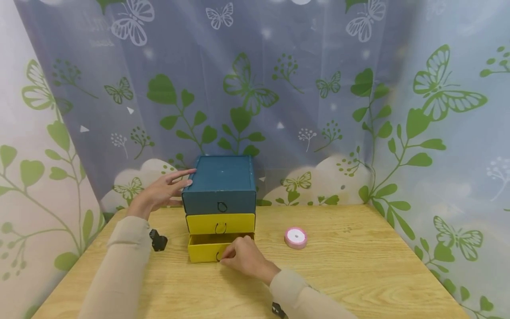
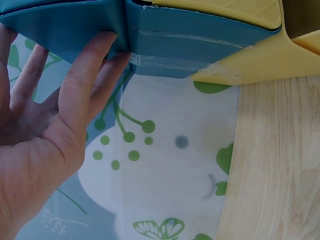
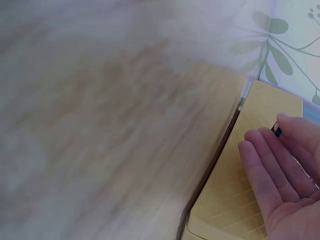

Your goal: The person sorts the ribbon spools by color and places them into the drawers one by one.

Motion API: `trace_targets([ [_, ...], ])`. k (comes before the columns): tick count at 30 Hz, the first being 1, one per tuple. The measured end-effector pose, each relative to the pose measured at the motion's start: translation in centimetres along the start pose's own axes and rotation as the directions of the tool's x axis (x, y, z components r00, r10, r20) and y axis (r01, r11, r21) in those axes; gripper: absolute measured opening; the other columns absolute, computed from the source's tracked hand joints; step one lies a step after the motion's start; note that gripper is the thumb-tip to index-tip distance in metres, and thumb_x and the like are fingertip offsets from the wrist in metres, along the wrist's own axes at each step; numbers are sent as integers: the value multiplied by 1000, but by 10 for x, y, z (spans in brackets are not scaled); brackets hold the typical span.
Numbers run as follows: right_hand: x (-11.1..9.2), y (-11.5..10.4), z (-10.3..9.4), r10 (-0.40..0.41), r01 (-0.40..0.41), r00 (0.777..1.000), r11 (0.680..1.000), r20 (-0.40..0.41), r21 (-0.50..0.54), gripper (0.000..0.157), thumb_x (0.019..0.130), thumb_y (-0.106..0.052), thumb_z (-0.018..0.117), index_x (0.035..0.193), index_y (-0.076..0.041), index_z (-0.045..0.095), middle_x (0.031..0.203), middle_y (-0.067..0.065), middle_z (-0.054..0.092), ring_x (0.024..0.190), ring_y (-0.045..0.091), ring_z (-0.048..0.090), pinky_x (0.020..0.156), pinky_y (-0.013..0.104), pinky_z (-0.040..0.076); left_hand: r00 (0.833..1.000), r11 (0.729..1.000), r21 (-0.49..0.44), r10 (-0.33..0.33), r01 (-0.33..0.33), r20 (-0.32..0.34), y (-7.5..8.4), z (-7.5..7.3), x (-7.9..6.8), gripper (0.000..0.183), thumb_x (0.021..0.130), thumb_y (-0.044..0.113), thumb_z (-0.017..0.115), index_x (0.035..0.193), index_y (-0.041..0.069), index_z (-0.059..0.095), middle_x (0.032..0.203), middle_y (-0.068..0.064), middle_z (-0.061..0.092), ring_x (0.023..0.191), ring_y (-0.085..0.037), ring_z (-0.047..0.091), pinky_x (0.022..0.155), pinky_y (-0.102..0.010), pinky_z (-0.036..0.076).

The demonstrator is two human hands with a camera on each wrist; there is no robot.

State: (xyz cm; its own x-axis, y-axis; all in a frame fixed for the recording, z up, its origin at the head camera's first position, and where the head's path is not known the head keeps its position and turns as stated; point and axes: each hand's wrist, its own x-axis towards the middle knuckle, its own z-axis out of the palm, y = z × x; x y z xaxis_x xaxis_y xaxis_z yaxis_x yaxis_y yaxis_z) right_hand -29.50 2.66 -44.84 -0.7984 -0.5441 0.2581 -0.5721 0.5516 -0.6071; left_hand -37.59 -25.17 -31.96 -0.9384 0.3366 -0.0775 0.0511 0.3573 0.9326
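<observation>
A small drawer cabinet with a blue top [image 1: 223, 175] stands on the table, its blue drawer [image 1: 203, 203] above two yellow ones. The lowest yellow drawer [image 1: 202, 254] is pulled partly out, while the middle yellow drawer [image 1: 201, 224] looks almost flush. My left hand [image 1: 161, 191] rests against the cabinet's left side with fingers spread and fairly straight, as the left wrist view also shows. At the lowest drawer's front, my right hand [image 1: 245, 257] pinches its black loop pull [image 3: 276, 130] between thumb and forefinger. Little of the drawer's inside shows.
A roll of pink ribbon [image 1: 295, 238] lies right of the cabinet on the wooden table [image 1: 358, 266]. Black devices show at the left wrist [image 1: 158, 240] and right wrist [image 1: 278, 310]. Behind the table hangs a butterfly-patterned curtain [image 1: 303, 106].
</observation>
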Motion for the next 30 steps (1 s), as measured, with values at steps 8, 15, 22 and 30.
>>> trace_targets([
  [8,-6,-3,1,-15,15,1000,1000,13,12,5,81,-17,77,83,-13,79,77,-4,75,61,-9,58,58,9,49,1000,1000,0,3,-3,6,-1,1,0,65,89,52,58,147,42,29,162,-6,4,142,-47,20,107,-58,38],
  [15,-10,-5,2,-35,35,998,999,45,-2,4,80,-17,77,81,-14,79,77,-6,75,61,-11,58,57,7,49,1000,1000,-18,5,-5,7,0,0,0,66,89,51,58,147,41,29,162,-6,3,142,-47,20,109,-60,34],
  [22,-18,-11,1,-45,45,997,999,68,4,4,80,-17,77,81,-14,79,77,-7,75,60,-11,58,57,7,48,1000,1000,-13,2,-2,-1,2,1,-1,65,89,51,59,147,41,30,162,-6,4,142,-47,22,108,-60,35],
  [30,-25,-16,3,-36,36,995,999,91,9,4,81,-15,76,83,-14,79,79,-6,75,61,-12,58,57,6,49,1000,1000,-11,2,-2,-2,1,1,-1,66,89,51,59,147,40,30,162,-7,5,142,-47,22,107,-59,37],
])
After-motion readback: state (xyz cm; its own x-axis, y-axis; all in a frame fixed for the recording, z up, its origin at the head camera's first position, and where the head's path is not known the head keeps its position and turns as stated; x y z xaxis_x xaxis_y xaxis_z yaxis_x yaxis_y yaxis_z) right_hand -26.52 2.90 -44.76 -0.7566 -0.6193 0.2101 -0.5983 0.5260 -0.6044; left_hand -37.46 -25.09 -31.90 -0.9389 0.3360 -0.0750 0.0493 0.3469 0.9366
